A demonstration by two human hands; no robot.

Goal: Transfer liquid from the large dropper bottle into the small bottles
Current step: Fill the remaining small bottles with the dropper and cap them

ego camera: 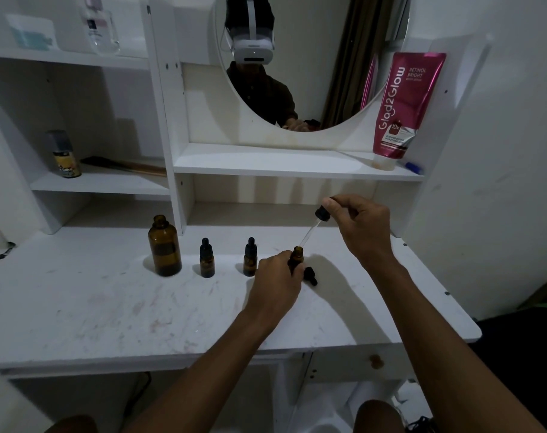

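The white vanity top fills most of the view, scuffed with pinkish marks, its front edge running below the forearms and its right corner ending near the wall. Wide bare surface lies in front of the large amber bottle, which stands uncapped at the back, close to the shelf upright. Behind and right of it hangs the round mirror, its top cut off by the frame. A pink tube leans on the ledge far to the right of that bottle.

Right of the large bottle stand two capped small bottles, apart from each other. Further right, the left hand is wrapped around a third small bottle; only its open neck shows, the body hidden by fingers. Just beside it a black dropper cap lies on its side.

Higher and right, the right hand pinches the black bulb of the glass dropper, slanted down with its tip at the open neck. Whether the pipette holds liquid is too faint to tell.
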